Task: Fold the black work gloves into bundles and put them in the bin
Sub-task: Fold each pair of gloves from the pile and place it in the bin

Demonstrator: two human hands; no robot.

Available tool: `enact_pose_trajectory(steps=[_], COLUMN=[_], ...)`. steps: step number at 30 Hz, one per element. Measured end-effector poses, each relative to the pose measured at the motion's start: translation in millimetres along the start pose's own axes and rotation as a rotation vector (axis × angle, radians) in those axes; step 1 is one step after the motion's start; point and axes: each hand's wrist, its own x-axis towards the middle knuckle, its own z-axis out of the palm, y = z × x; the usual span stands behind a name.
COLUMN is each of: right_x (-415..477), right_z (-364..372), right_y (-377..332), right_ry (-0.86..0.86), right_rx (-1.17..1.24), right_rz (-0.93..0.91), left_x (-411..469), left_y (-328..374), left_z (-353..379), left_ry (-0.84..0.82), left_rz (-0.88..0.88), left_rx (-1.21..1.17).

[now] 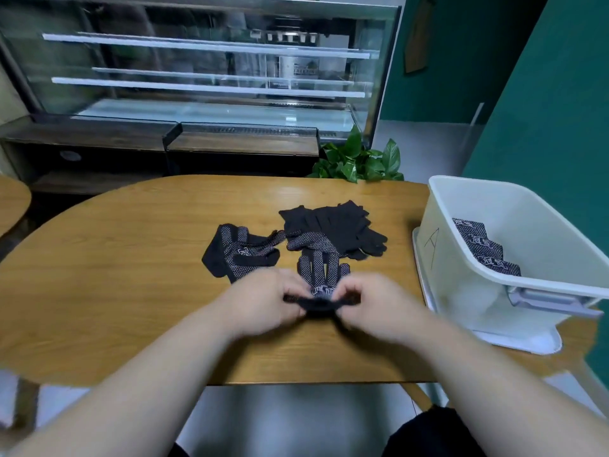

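Done: a few bundles (484,249) lay in the bin (441,245), right | In hand: left hand (263,298) and right hand (369,301) each pinched the cuff of one glove (321,268), near centre, mid-fold | Left: loose gloves (333,225) just beyond, unfolded

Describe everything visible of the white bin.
The white bin is a rectangular, slightly translucent plastic tub with flared walls and a thick rim. A hand-drawn letter A marks its outer wall; a grey handle sits at its near end. It stands open on a white lid-like tray at the table's right edge, holding folded black glove bundles.
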Motion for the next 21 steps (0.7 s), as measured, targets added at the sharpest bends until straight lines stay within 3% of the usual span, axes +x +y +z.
enact_pose_trajectory(steps=[3, 11, 13, 17, 21], right_x=[-17, -37, -35, -14, 5], right_z=[29, 41, 40, 48, 60], right_y=[18, 29, 29, 30, 23], right_ry=[-0.074, -0.067, -0.007, 0.308, 0.109], right_rx=[-0.092, -0.132, -0.049, -0.016, -0.145], right_rz=[-0.124, -0.308, -0.296, -0.205, -0.055], left_x=[-24, -49, -50, -36, -24], left_y=[-9, -9, -10, -8, -16], left_z=[36, 59, 62, 75, 82], left_ry=[-0.005, 0.029, 0.101, 0.352, 0.487], left_rz=[0.083, 0.219, 0.189, 0.072, -0.118], left_rx=[0.047, 0.082, 0.023, -0.012, 0.041])
